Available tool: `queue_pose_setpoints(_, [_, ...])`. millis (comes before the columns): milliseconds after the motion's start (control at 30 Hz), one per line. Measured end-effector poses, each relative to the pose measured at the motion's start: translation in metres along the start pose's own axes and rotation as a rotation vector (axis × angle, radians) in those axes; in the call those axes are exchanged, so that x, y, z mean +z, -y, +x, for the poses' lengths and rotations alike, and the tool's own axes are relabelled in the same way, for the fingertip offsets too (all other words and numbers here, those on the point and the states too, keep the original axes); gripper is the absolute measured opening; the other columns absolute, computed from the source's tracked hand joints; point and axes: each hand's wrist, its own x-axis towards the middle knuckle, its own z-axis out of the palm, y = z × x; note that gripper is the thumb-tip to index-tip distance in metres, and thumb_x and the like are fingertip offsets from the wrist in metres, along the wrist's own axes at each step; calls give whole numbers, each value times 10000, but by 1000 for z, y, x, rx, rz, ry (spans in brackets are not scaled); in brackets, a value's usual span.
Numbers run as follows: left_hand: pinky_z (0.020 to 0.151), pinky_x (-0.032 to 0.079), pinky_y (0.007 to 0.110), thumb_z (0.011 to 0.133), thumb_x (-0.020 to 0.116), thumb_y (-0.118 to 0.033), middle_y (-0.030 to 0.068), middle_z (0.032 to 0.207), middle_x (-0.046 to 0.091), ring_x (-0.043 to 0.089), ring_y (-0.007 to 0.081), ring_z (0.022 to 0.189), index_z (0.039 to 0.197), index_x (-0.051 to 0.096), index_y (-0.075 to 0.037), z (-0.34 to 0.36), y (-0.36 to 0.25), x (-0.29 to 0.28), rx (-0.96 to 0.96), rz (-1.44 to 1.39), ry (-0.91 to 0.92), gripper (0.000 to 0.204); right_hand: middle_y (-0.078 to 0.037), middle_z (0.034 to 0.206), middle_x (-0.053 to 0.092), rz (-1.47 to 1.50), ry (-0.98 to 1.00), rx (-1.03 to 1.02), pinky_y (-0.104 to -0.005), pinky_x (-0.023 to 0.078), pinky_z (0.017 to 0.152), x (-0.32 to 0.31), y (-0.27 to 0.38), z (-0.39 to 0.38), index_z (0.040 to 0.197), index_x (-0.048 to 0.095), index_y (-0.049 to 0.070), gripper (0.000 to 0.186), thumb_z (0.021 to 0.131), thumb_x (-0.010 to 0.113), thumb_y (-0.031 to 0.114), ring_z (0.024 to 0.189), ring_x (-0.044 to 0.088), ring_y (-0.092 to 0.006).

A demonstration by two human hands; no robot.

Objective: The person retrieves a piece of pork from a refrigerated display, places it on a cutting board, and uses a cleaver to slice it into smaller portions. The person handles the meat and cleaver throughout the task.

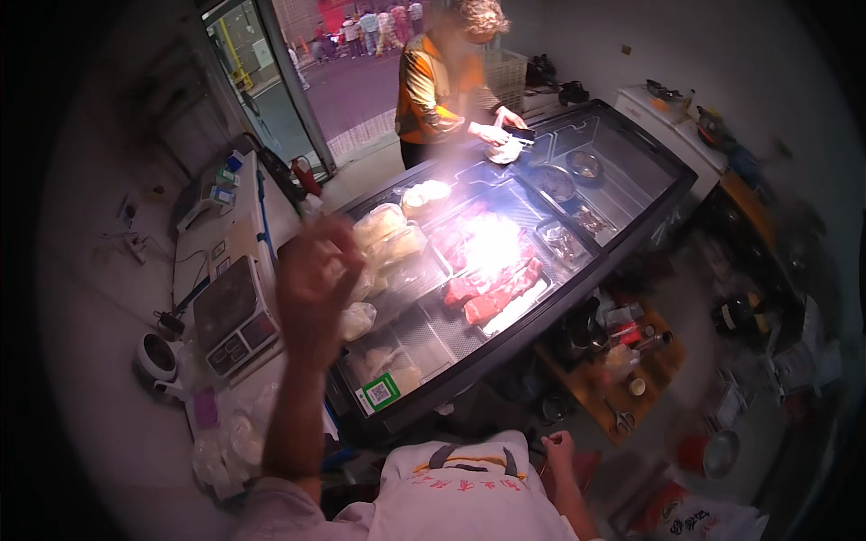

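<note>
Bagged pale food (392,239): left end of display case (566,295). Left hand (321,270) raised before that end, blurred; right hand (559,441) low, near side of case. Hands well apart; cannot tell whether either grips anything.

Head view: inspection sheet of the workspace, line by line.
Surface: dark-rimmed display case, strong glare over the red meat.
Job's things: bagged pale goods in the case; scale on the left.
Clutter: scissors among small containers on a wooden board, lower right.
Grippers: left hand raised, blurred, appearing between scale and bags, grip unclear; right hand low, fingers curled, contents unclear.
Cables: thin cord on the left wall.
Surroundings: person in an orange jacket across the case; people outside.
</note>
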Motion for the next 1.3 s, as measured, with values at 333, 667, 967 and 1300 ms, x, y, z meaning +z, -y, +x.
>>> queue_pose_setpoints(333, [727,570,306,934,715,-105,60,891,732,700,134,792,1022,738,-36,-270,324,-110,-859,459,-203,114,-13,693,606,186,106,221,-305,473,596,0,36,69,762,596,55,345,1028,658,265,634,565,-123])
queue_pose_setpoints(667, [774,486,365,980,550,-168,55,895,658,584,168,844,945,680,-3,-131,496,-170,-807,280,-490,212,-284,1179,619,-145,-408,15,-484,483,999,137,209,348,1207,594,-48,398,1053,586,318,1114,599,-458])
queue_pose_setpoints(967, [809,580,427,972,552,-289,100,910,624,652,286,872,929,662,-48,-47,500,-3,-1329,-319,-445,268,-345,1118,661,-131,-413,205,-518,548,916,81,262,507,1397,464,-143,593,1038,561,319,1077,660,-459])
queue_pose_setpoints(1300, [816,567,422,965,585,-357,84,924,632,647,281,877,883,627,-79,20,464,160,-1430,107,-306,292,-311,1106,664,-399,-746,121,-462,577,848,8,249,515,1419,448,-119,657,1028,607,384,983,685,-425])
